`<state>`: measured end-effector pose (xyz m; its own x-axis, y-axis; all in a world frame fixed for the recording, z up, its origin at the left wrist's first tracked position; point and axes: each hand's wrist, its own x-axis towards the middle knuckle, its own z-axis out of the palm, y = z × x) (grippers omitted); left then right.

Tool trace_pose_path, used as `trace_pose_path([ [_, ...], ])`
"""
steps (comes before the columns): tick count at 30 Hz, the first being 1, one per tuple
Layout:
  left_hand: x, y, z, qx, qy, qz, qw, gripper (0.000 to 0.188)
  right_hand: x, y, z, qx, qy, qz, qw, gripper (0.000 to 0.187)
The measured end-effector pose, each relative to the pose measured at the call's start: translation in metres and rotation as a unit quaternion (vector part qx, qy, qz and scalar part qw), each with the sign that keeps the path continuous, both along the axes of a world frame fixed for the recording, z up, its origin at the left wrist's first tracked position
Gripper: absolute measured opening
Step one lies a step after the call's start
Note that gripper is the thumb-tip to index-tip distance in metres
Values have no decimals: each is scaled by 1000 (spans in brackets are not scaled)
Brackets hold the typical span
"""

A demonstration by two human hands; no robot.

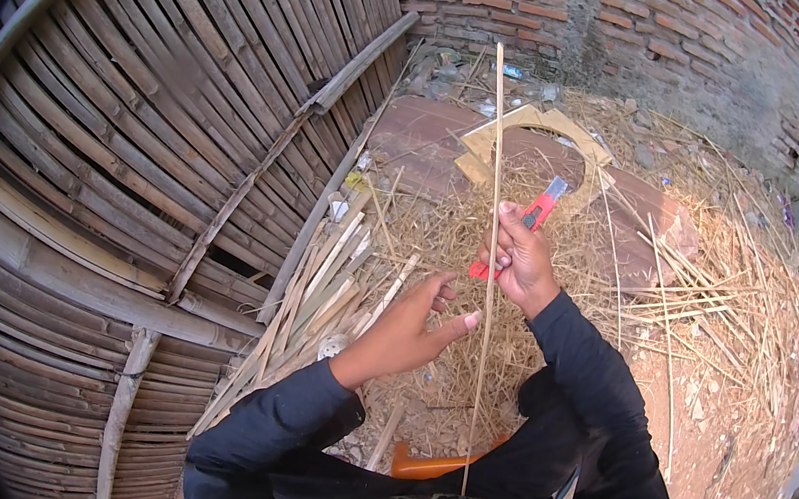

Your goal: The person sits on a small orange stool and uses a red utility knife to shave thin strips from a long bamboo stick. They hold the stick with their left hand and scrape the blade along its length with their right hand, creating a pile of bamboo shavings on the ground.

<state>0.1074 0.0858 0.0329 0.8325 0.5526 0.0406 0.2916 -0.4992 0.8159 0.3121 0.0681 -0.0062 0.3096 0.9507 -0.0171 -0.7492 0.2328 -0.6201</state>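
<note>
The right hand [519, 260] gripped a red knife [532, 222] against a long thin bamboo strip [489, 261]. The left hand [409, 327] was loose, its fingers [463, 321] touching the strip.

Outdoors, daylight. Woven bamboo wall [131, 144] on the left; red brick wall [629, 38] behind. Dirt ground [724, 464] strewn with dry straw [718, 281] and cut bamboo strips [323, 290].

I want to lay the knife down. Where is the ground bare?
Bare earth lies right of the right hand, beyond the straw litter. Crowded: cut bamboo slats by the left hand, along the woven bamboo wall.
</note>
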Motion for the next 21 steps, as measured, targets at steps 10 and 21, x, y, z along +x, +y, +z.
trace_pose_path([
  [10, 20, -15, -37, -293, -159, 86, 939, 33, -22, 2, 8, -80, -108, -31, 990, 18],
  [21, 5, 70, 14, -131, -96, 133, 978, 35, -6, 9, -7, -36, -506, -82, 858, 53],
])
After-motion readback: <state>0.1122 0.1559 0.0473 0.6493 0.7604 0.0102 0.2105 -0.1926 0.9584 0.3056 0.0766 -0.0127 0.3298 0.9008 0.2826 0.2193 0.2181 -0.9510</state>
